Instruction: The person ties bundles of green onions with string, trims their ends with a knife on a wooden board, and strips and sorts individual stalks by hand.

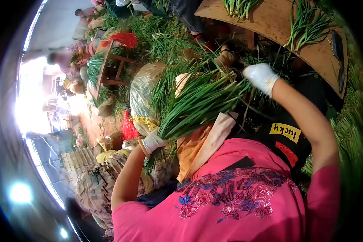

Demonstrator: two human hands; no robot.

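Observation:
A large bunch of green onions (205, 101) lies slanted across the middle of the head view, above my lap. My left hand (154, 142), in a white glove, is closed around the leafy end of the bunch. At the other end, close to the root ends, is my right hand (262, 78), also gloved in white. Its fingers look curled together, and what they pinch is hidden. An orange and pale cloth (197, 149) lies across my lap beneath the leaves.
A wooden table (266, 20) at the upper right bears small bunches of green onions (308, 28) and a dark long tool (338, 56). A plastic-wrapped bundle (143, 92) and red ties (129, 127) stand left. Loose greens cover the floor; other people sit nearby.

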